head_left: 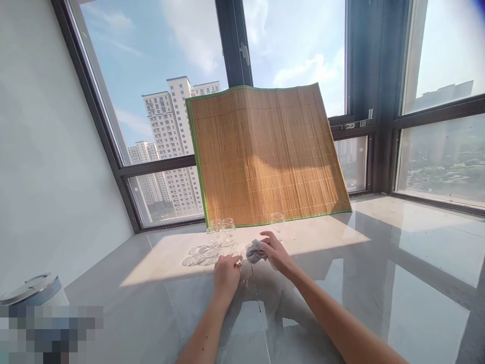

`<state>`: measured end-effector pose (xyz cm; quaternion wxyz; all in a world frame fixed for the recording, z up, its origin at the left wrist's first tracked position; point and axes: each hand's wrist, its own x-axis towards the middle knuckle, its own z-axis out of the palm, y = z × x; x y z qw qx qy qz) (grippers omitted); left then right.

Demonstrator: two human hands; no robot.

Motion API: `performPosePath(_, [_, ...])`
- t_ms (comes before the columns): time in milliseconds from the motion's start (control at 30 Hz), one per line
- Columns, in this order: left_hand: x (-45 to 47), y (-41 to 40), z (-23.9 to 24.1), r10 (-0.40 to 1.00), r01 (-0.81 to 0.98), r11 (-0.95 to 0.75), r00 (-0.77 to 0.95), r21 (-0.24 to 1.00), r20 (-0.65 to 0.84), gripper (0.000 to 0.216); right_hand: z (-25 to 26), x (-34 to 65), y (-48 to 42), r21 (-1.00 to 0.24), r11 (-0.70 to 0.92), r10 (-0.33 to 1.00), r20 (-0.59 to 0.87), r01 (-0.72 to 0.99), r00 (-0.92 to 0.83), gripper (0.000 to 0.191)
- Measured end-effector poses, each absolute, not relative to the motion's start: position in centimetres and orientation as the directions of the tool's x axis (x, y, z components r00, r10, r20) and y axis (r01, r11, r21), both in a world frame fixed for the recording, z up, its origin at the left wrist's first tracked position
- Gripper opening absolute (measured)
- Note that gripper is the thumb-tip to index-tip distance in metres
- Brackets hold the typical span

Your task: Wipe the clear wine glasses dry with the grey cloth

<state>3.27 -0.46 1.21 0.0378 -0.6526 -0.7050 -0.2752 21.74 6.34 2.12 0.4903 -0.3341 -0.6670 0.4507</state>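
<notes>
My left hand [227, 275] is closed around the stem end of a small clear stemmed glass [244, 254], tilted on its side above the tiled ledge. A crumpled whitish cloth [256, 252] is gripped in my right hand [278, 257] and pressed at the glass's bowl. Part of the bowl is hidden behind the cloth. Just beyond my left hand, several similar stemmed glasses [228, 233] stand upright in a cluster, casting shadows to the left. One more stemmed glass [278, 220] stands by itself behind my right hand.
A bamboo mat [265, 156] with green edging leans against the window frame [235, 45] behind the glasses. At the lower left is a lidded container [36, 290], partly blurred out. The glossy tiled ledge [151, 313] meets a white wall [56, 151] on the left.
</notes>
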Motion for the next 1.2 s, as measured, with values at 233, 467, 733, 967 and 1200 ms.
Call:
performPosePath(233, [4.1, -0.6, 1.2, 0.918, 0.963, -0.047, -0.064, 0.267, 0.390, 0.026, 0.9, 21.4, 7.1, -0.919, 0.385, 0.923, 0.380, 0.088, -0.068, 0.044])
performPosePath(467, [3.6, -0.3, 0.7, 0.908, 0.958, -0.049, -0.075, 0.283, 0.411, 0.022, 0.8, 22.0, 7.3, -0.946, 0.181, 0.981, 0.154, 0.270, -0.117, 0.047])
performPosePath(733, [3.6, -0.2, 0.5, 0.909, 0.955, -0.037, -0.091, 0.295, 0.407, 0.021, 1.5, 21.9, 6.8, -0.859, 0.413, 0.910, 0.375, 0.301, -0.178, 0.039])
performPosePath(967, [2.8, 0.5, -0.2, 0.878, 0.904, -0.035, -0.176, 0.426, 0.446, 0.027, 3.3, 21.8, 5.0, -0.841, 0.534, 0.820, 0.487, 0.092, -0.301, 0.032])
performPosePath(1200, [2.5, 0.6, -0.5, 0.873, 0.901, -0.052, -0.168, 0.431, 0.457, 0.030, 3.4, 23.0, 5.4, -0.907, 0.413, 0.787, 0.308, 0.084, -0.534, 0.051])
